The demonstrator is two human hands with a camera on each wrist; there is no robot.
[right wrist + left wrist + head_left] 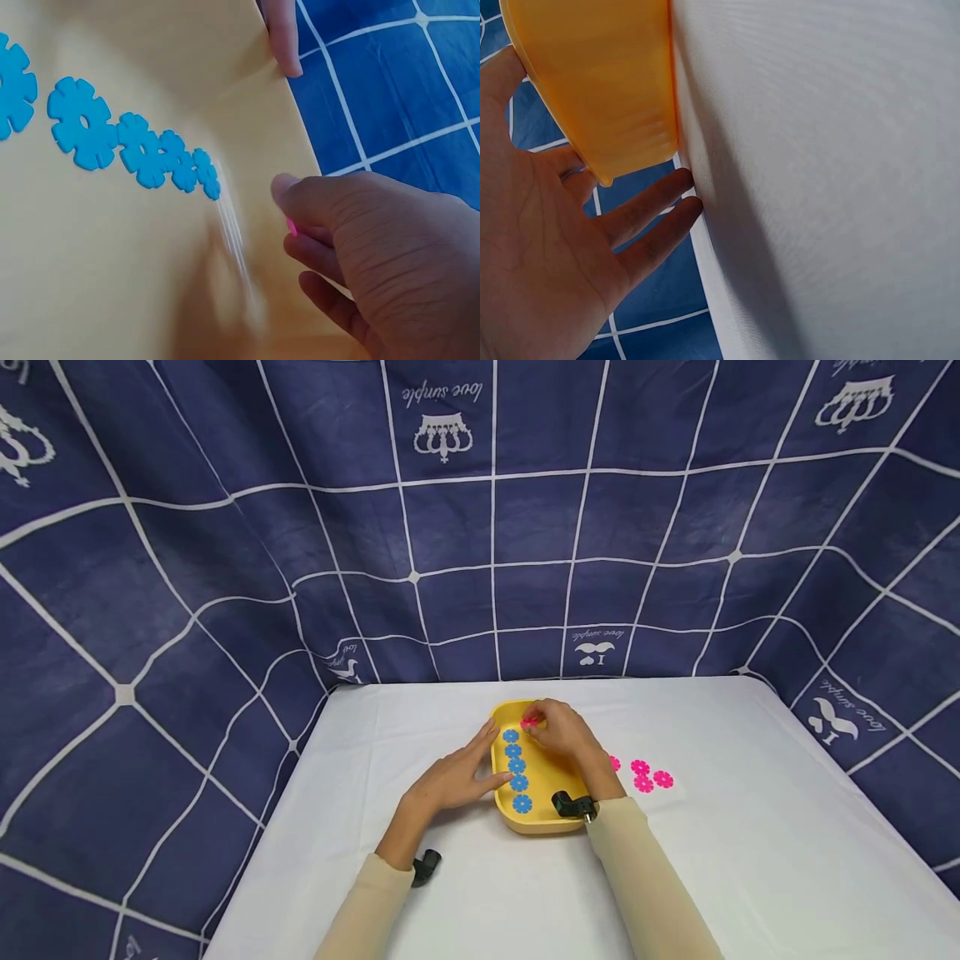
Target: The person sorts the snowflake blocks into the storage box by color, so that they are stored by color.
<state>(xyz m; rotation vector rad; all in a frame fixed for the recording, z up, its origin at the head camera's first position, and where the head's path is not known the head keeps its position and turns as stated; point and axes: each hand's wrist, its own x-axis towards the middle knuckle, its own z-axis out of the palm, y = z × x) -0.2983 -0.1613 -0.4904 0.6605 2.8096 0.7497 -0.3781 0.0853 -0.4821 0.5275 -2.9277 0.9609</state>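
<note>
A yellow tray (551,774) lies on the table, with several blue flower-shaped plastic discs (517,766) in a row along its left side. Between thumb and fingers my right hand (564,732) pinches a pink flower-shaped disc (528,723) over the tray's far end. Only a sliver of that pink disc (292,226) shows in the right wrist view. My left hand (453,779) rests against the tray's left side, fingers spread and thumb at the rim. From the left wrist, the tray's outer wall (600,90) appears beside the thumb and fingers (660,232).
Several loose pink discs (642,783) lie to the right of the tray, one partly hidden by the right forearm. A white cloth (750,852) covers the table. Dark blue checked curtain (540,518) hangs behind and at both sides.
</note>
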